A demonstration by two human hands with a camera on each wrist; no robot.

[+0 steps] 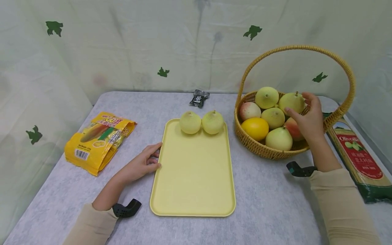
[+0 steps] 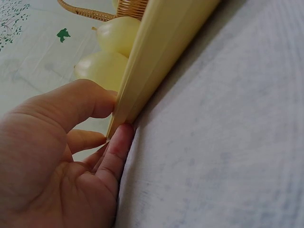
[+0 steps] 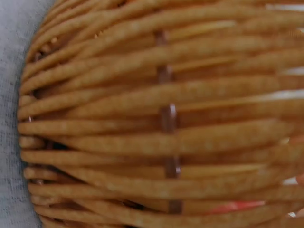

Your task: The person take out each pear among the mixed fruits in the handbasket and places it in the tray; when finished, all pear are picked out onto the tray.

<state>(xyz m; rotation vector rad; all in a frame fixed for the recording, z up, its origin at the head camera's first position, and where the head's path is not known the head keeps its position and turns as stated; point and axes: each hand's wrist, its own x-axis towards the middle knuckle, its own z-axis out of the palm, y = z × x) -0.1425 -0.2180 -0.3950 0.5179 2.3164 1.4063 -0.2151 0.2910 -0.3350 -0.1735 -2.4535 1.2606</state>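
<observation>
My left hand (image 1: 142,163) pinches the left rim of a pale yellow tray (image 1: 196,177). In the left wrist view its thumb (image 2: 92,102) lies at the rim, with fingers on the other side. Two yellow-green pears (image 1: 190,122) sit side by side at the tray's far end. Over the right part of a wicker basket (image 1: 260,148), my right hand (image 1: 309,117) holds a yellow-green pear (image 1: 291,103) between thumb and fingers. Other pears (image 1: 278,139), peaches (image 1: 250,111) and a bright yellow fruit (image 1: 255,129) lie in the basket. The right wrist view shows only basket weave (image 3: 161,114) and table.
The basket's tall handle (image 1: 297,47) arches above the fruit. A yellow mango-candy bag (image 1: 99,141) lies left, a small black packet (image 1: 199,98) behind the tray. A red and green pasta bag (image 1: 356,149) lies right of the basket. Patterned cloth (image 1: 180,44) hangs behind the table.
</observation>
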